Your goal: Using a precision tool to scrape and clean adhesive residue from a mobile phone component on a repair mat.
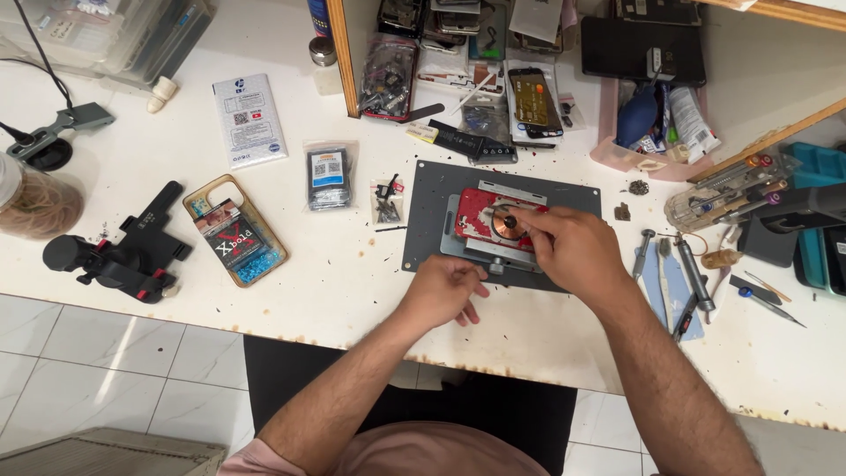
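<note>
Near the workbench's left edge lies a black clamp tool (119,256), then a phone case (236,231). At the front edge, the left hand (443,291) rests curled on the grey mat (423,220), holding nothing. The right hand (568,247) pinches a small knob over the red phone (480,216) clamped mid-mat. Screwdrivers (692,273) lie rightward.

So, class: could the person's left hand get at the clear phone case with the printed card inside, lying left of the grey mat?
Probably yes: the left hand rests near the clear phone case, with only bare white tabletop between them.
</note>
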